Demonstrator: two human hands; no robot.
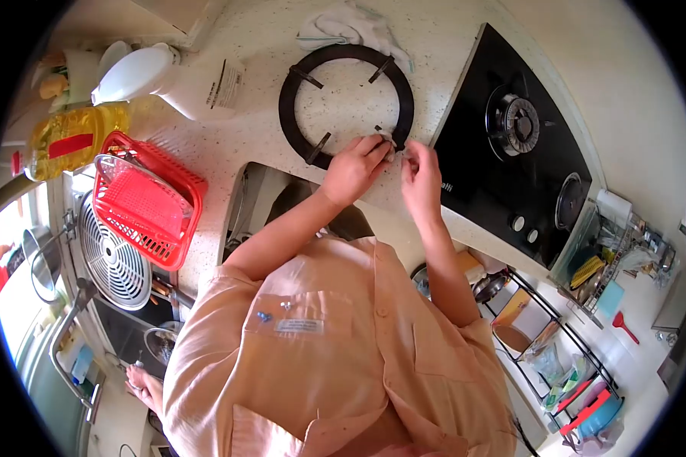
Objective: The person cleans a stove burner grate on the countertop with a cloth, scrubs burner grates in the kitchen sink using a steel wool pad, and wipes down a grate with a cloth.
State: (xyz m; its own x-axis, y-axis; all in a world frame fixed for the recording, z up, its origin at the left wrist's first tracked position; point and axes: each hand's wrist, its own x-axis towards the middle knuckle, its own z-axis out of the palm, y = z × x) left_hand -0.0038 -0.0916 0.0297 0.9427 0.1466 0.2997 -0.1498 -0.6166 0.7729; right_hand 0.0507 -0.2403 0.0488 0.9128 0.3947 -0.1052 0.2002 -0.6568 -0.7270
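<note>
Lying flat on the speckled tabletop (pixel 255 126), a black ring (pixel 287 107), round, thick-rimmed, short prongs pointing inward, dull dark finish. It sits between the sink (pixel 263 198) and the hob (pixel 472 156). Left hand (pixel 351 171): grip narrow, fingers closed on a small greyish cloth (pixel 389 145) at the near rim. Right hand (pixel 421 174): fingertips bunched just beside the same rim; cannot tell if its grip holds anything. White lettering on the hob's front edge, too small to read for sure. Dark print on the white bottle (pixel 194 84), illegible; same for the label (pixel 299 326) on the shirt. Crumpled white cloth (pixel 351 27) by the ring's far side. Kitchen: red basket (pixel 145 202) and yellow oil bottle (pixel 67 145) at left, black rack (pixel 564 350) at lower right. Another person's hand (pixel 139 385), lower left.
</note>
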